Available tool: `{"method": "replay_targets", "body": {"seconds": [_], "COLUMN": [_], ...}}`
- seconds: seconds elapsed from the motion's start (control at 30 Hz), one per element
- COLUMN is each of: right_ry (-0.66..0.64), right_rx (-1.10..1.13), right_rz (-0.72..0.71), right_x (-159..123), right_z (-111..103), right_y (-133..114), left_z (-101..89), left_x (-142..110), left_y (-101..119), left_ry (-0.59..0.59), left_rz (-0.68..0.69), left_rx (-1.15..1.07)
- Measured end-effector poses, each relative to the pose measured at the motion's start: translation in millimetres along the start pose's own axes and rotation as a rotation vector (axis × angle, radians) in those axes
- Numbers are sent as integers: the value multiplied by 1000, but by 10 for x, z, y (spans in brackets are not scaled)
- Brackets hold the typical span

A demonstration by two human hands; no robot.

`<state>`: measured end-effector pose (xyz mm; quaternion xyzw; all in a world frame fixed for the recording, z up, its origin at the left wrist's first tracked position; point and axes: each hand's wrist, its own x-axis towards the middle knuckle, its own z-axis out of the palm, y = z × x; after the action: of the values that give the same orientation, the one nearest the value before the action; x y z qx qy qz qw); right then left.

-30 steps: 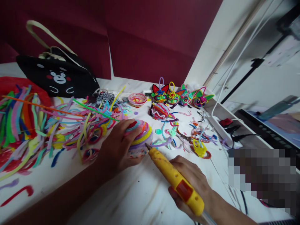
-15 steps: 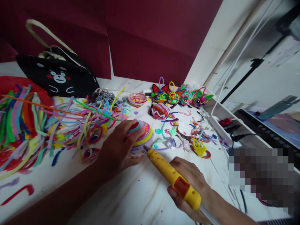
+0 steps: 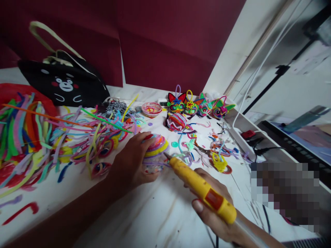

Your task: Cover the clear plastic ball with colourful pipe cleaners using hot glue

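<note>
My left hand is wrapped around the left side of a round ball coiled in red, pink, orange, yellow and purple pipe cleaners. The ball's lower part looks clear and uncovered. A purple pipe cleaner stretches off its right side. My right hand grips a yellow hot glue gun with a red-orange window and a clear glue stick at its back. Its dark nozzle points at the ball from the right, close to it; I cannot tell whether they touch.
Loose pipe cleaners and a black bag lie to the left. Behind the ball sit a small bowl, a striped piece and several eared ornaments. Scissors and scraps lie right, beside a power strip.
The glue gun's nozzle has moved up and to the right, away from the ball's lower side. More of the ball's clear lower part and the purple strand shows. My left hand still holds the ball.
</note>
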<state>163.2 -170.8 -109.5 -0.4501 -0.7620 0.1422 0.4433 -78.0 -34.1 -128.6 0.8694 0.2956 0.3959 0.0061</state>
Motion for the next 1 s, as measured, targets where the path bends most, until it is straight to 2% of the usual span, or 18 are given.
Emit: {"method": "replay_targets", "body": {"seconds": [0.13,0.23,0.33,0.43,0.57,0.67,0.87,1.0], "right_ry": [92,100,162,201,184,175,81,-8], "right_rx": [19,-4,-13,-22,20,91,70,-52], "right_rz": [88,131,127,114,157,134,42,-26], "right_x": [69,204,345,419,379,284,115,40], "right_z": [-21,3,53,93,88,59,36,76], "right_y": [27,-12,-84,-148,-172,-149,-172,-207], "left_z": [-4,22,69,105,108,75,-33,-4], "left_x": [-7,-3,-13,-43,-65,-41,11,-11], "left_y": [63,94,78,44,35,51,62,38], "left_ry": [-3,32,39,31,37,42,-52,-36], "left_rz": [-81,-50,-11,-65,-134,-140,-42,-9], "left_rx": [-24,-38,-111,-162,-146,-112,-93,-59]}}
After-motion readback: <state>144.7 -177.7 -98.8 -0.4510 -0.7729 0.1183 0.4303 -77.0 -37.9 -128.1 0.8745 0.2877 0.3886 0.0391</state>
